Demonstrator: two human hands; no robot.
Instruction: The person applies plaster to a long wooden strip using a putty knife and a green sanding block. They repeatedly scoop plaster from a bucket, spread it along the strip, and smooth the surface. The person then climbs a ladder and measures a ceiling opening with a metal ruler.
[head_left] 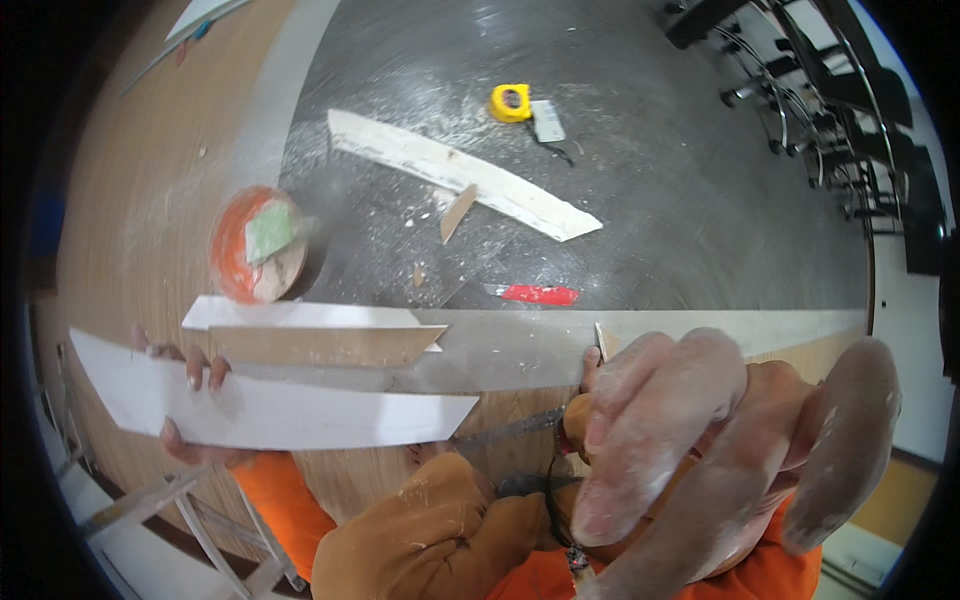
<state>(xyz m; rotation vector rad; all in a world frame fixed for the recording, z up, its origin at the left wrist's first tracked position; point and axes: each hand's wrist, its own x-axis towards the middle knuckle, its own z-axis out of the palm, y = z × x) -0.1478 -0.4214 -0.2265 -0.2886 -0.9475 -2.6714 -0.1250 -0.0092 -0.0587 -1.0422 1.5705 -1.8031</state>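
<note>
My left hand [195,375] grips a long white board strip [300,410] with slanted ends, its fingers over the top edge and the thumb below. My right hand [730,440] is raised very close to the camera, dusted white, with its fingers apart and nothing visible between them. A thin grey metal strip [510,428] runs from beside the board's right end toward my knees; its kind is unclear. Just beyond the held board lie a brown-faced strip [320,346] and a white strip [300,314]. A red utility knife [540,294] lies on the dark floor.
An orange tub [232,245] holds pale paste and a green piece [268,232]. Farther off are a white-smeared strip [450,170], a small brown offcut [458,213] and a yellow tape measure [510,103]. Wheeled chairs [800,100] stand far right; a metal ladder [190,515] is lower left.
</note>
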